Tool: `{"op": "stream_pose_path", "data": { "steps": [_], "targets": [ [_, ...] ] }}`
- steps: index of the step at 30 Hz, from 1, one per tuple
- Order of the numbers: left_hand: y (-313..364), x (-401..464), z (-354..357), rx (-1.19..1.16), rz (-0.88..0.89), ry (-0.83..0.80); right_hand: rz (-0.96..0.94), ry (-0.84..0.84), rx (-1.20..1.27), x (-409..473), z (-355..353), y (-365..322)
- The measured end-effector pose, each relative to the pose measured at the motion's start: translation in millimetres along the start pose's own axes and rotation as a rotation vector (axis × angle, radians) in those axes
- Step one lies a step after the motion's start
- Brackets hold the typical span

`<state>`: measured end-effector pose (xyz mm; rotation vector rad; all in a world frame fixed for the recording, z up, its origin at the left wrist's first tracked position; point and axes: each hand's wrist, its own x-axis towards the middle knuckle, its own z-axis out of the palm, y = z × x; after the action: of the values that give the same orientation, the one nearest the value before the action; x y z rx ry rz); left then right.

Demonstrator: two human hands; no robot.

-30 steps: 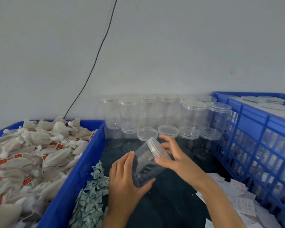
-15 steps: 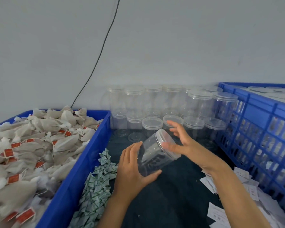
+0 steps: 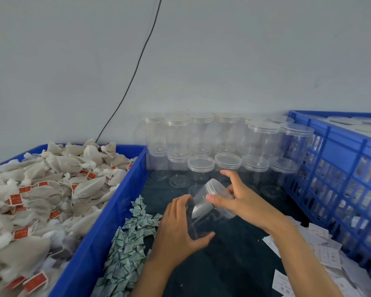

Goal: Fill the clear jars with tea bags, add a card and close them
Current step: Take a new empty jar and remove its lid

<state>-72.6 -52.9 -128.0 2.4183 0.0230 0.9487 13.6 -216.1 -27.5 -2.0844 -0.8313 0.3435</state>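
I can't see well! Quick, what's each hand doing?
Left hand: holds the empty clear plastic jar by its base.
Right hand: holds the jar's clear lid.

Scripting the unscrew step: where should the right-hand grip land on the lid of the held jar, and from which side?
On the lid's ribbed outer rim, thumb and fingers on opposite edges. Come from the upper right, along the jar's axis: the jar is tilted, mouth up and right, with the left hand wrapping its lower body. The right hand is already there.
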Motion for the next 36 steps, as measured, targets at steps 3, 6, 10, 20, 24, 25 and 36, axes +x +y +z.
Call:
{"op": "stream_pose_path", "data": {
  "steps": [3,6,10,20,24,25,36],
  "targets": [
    [-2.4,-0.6,-6.8,-0.147,-0.093,-0.124,-0.068,-0.052,0.029,0.5,-6.5,5.7],
    [-1.1,1.2,-11.2,-0.549,-0.234,-0.339,-0.098,-0.139,0.146,-1.2,-19.7,14.4],
    [1.8,3.6,-15.3,-1.006,-0.392,-0.563,-0.18,-0.263,0.322,-0.3,-26.6,26.6],
    [-12.1,6.5,-13.0,-1.398,-0.423,-1.058,-0.423,-0.473,0.909,14.7,0.7,48.5],
    [-17.8,7.1,-13.5,-1.476,-0.42,-1.067,-0.468,-0.448,1.084,16.6,3.5,54.1],
    [-20.1,7.6,-14.2,-1.519,-0.423,-1.062,-0.47,-0.421,1.172,16.0,0.7,54.6],
    [-6.7,5.3,-3.6,-1.001,-0.557,-0.422,0.353,-0.071,1.034,28.1,-4.7,69.2]
  ]
}}
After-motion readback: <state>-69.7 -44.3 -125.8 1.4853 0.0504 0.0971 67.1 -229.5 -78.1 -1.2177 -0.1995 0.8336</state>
